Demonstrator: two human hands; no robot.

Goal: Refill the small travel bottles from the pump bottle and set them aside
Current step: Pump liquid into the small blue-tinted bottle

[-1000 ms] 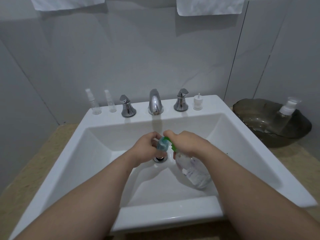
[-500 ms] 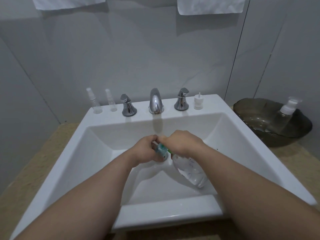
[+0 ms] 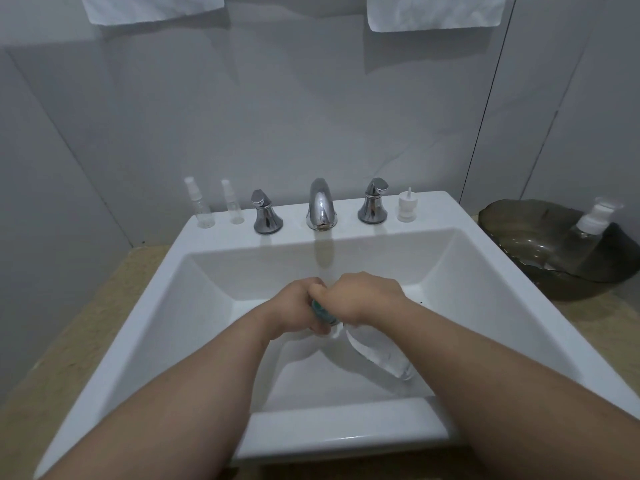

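Over the white sink my two hands meet. My left hand is curled round a small teal travel bottle, mostly hidden by my fingers. My right hand grips the top of a clear pump bottle, which is tilted with its base toward me and its pump end against the teal bottle. The pump head is hidden under my right hand. Two empty clear spray bottles, one taller and one smaller, stand on the sink's back ledge at the left.
A chrome spout and two handles line the ledge, with a white cap beside the right handle. A dark glass bowl on the counter at right holds another pump bottle. White towels hang above.
My right hand has closed down over the green pump head, which no longer shows. The teal bottle is more covered by my fingers, and both hands sit slightly lower in the basin.
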